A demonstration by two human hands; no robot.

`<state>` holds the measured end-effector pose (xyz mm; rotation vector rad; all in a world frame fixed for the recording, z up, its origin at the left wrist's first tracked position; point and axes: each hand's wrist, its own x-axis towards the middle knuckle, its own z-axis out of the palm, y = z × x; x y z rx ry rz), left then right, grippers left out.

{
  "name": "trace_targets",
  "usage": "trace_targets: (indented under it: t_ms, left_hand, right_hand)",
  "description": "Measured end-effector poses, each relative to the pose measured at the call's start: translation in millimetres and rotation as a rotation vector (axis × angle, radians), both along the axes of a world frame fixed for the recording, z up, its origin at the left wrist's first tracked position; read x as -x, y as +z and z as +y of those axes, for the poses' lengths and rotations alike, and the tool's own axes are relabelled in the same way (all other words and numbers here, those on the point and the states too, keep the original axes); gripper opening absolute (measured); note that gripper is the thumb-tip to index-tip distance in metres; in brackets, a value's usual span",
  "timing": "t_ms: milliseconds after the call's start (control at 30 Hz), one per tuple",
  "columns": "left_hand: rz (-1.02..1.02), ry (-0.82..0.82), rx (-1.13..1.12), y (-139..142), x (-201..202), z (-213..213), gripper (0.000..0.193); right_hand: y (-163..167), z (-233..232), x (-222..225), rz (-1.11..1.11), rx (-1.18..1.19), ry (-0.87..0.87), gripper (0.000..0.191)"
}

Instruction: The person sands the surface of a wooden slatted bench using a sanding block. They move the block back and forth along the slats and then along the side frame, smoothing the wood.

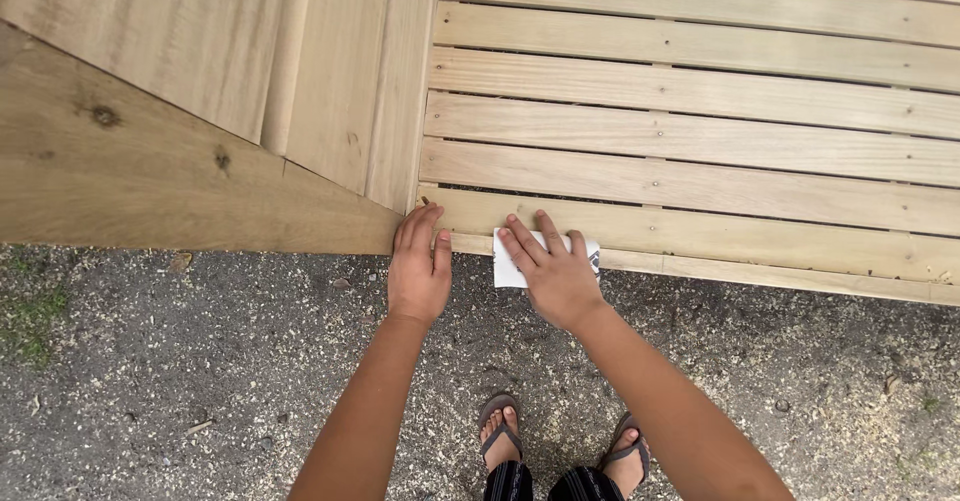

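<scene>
Head view, 1 item set: L hand (418, 269) lay flat, fingers together, on front edge of slatted wooden deck (700, 151), at the corner where a plain board panel (150, 176) met it; it gripped nothing. R hand (550, 271) was pressed palm-down, fingers spread, on a folded white sheet, prob. sandpaper (508, 271), held against the deck's front board, just beside L hand. Below: gravel ground w/ sawdust (200, 381), both feet in flip-flops (498, 431).
</scene>
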<state>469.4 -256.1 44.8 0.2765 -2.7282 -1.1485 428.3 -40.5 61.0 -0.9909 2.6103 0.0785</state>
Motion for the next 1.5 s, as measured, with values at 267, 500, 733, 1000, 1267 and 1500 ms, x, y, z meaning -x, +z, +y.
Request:
trace_targets:
  t_ms: [267, 500, 733, 1000, 1267, 1500]
  left_hand:
    - [-0.048, 0.064, -0.102, 1, 0, 1, 0.04]
    - [-0.028, 0.014, -0.077, 6, -1, -1, 0.039]
    - [-0.021, -0.002, -0.025, -2, -1, -1, 0.038]
    - [-0.045, -0.016, 0.028, -7, -4, 9, 0.038]
    - [-0.129, -0.02, 0.051, -13, 2, 18, 0.041]
    - [-0.257, -0.021, 0.228, -28, 13, 44, 0.054]
  right_hand:
    - [-13, -89, 1, -0.083, 0.08, 0.059, 0.068]
    - [8, 57, -5, 0.008, -0.162, 0.044, 0.096]
    - [-12, -44, -2, 0.013, 0.009, -0.004, 0.075]
    - [-19, -49, 2, -0.042, 0.103, 0.049, 0.077]
    - [0, 77, -10, 0.058, -0.067, -0.16, 0.091]
    - [-39, -35, 1, 0.009, 0.183, -0.187, 0.074]
